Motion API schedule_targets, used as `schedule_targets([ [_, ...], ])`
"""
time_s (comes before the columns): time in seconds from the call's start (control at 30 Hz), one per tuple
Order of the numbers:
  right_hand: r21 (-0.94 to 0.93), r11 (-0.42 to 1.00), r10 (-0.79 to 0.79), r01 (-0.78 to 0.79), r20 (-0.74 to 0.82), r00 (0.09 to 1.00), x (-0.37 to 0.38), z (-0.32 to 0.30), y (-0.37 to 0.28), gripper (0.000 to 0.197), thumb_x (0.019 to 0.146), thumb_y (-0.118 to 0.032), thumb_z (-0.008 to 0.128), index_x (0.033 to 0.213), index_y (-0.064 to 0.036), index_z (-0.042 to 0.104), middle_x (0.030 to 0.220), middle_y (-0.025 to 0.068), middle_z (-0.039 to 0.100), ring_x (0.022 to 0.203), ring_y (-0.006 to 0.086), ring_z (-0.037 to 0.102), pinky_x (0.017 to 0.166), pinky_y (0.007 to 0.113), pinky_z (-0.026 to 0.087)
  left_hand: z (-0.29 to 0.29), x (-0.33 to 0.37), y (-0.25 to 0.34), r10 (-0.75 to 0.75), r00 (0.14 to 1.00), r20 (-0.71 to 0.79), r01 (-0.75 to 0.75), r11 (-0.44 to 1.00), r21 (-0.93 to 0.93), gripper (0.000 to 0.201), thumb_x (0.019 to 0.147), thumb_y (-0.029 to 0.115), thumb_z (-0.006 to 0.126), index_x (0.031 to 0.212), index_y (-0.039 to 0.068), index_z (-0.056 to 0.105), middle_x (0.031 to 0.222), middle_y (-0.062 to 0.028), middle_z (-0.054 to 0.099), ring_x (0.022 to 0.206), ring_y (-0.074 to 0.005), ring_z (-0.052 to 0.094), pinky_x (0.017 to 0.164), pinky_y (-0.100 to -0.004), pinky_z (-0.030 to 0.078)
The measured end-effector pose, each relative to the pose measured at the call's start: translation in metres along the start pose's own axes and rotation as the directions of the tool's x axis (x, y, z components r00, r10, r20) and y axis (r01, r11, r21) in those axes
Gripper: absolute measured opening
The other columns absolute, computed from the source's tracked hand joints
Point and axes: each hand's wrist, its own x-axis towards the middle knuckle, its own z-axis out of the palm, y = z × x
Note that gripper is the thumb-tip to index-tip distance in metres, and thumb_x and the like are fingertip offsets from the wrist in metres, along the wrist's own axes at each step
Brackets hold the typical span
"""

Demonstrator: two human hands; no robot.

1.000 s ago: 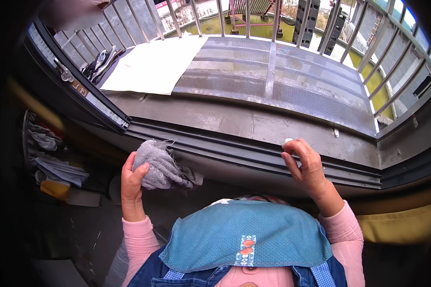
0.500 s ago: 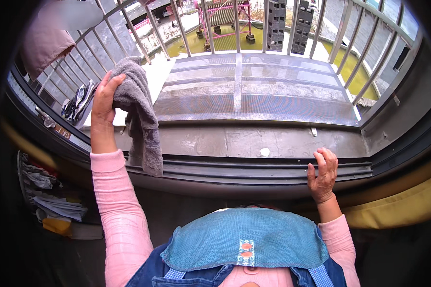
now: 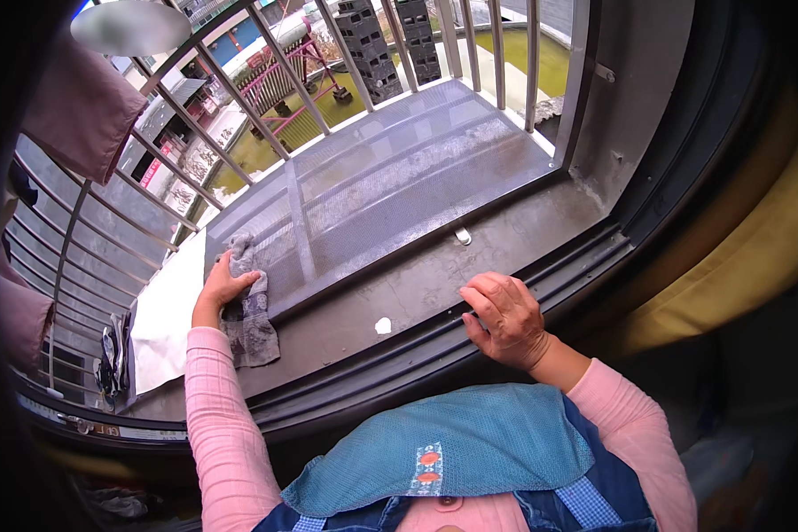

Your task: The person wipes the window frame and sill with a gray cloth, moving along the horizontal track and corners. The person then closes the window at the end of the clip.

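My left hand grips a damp grey towel at the left of the window ledge. The towel's upper part lies against the left end of the ribbed metal-and-mesh panel, and its lower part drapes over the brown sill. My right hand hovers near the black window track, its fingers apart and slightly curled, with nothing in them. A small white patch shows on the sill between the hands.
Metal railing bars enclose the ledge. Mauve cloth hangs at the upper left. A white sheet lies left of the towel, beside folded dark items. A yellow curtain hangs at the right.
My view has turned to the right. The towel, held up and hanging before, now rests on the panel and sill under my left hand. My right hand remains near the track.
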Motion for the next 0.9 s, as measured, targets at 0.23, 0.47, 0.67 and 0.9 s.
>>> schedule_targets([
  [0.23, 0.07, 0.997, -0.034, 0.036, -0.028, 0.999, -0.002, 0.003, 0.0, 0.036, 0.079, -0.012, 0.065, 0.113, -0.0044, 0.058, 0.107, 0.0105, 0.059, 0.099, 0.0261, 0.059, 0.082, 0.036, 0.05, -0.012, -0.053, 0.06, 0.127, 0.967, 0.22, -0.003, 0.872, -0.489, 0.052, 0.066, 0.011, 0.065, 0.117, -0.001, 0.061, 0.098, -0.0056, 0.066, 0.089, -0.0149, 0.059, 0.084, -0.0268, 0.047],
  [0.47, 0.098, 0.989, -0.099, 0.106, -0.072, 0.992, -0.007, 0.005, 0.006, 0.032, 0.076, -0.011, 0.066, 0.107, -0.0039, 0.06, 0.1, 0.0099, 0.061, 0.094, 0.0246, 0.061, 0.078, 0.035, 0.05, -0.024, -0.031, 0.209, 0.445, 0.888, 0.121, -0.186, 0.586, -0.789, 0.06, 0.066, 0.01, 0.063, 0.124, 0.0, 0.052, 0.11, -0.0062, 0.061, 0.098, -0.0156, 0.057, 0.09, -0.0277, 0.044],
  [0.67, 0.167, 0.972, -0.139, 0.166, -0.163, 0.977, -0.008, 0.004, 0.006, 0.028, 0.075, -0.009, 0.067, 0.102, -0.0042, 0.062, 0.094, 0.0078, 0.063, 0.086, 0.0228, 0.064, 0.075, 0.034, 0.052, 0.048, 0.066, 0.235, 0.262, 0.965, 0.036, -0.216, 0.861, -0.46, 0.061, 0.07, 0.019, 0.068, 0.127, 0.002, 0.055, 0.102, -0.0112, 0.067, 0.093, -0.0183, 0.061, 0.086, -0.0305, 0.048],
  [0.9, 0.191, 0.96, -0.182, 0.206, -0.137, 0.974, -0.014, 0.003, 0.013, 0.023, 0.077, -0.012, 0.066, 0.098, -0.0036, 0.064, 0.089, 0.0081, 0.064, 0.085, 0.0221, 0.064, 0.071, 0.032, 0.053, 0.094, -0.009, 0.373, 0.624, 0.763, 0.167, -0.549, 0.763, -0.342, 0.054, 0.068, 0.024, 0.065, 0.118, 0.006, 0.061, 0.115, -0.022, 0.063, 0.107, -0.0349, 0.061, 0.094, -0.0376, 0.045],
])
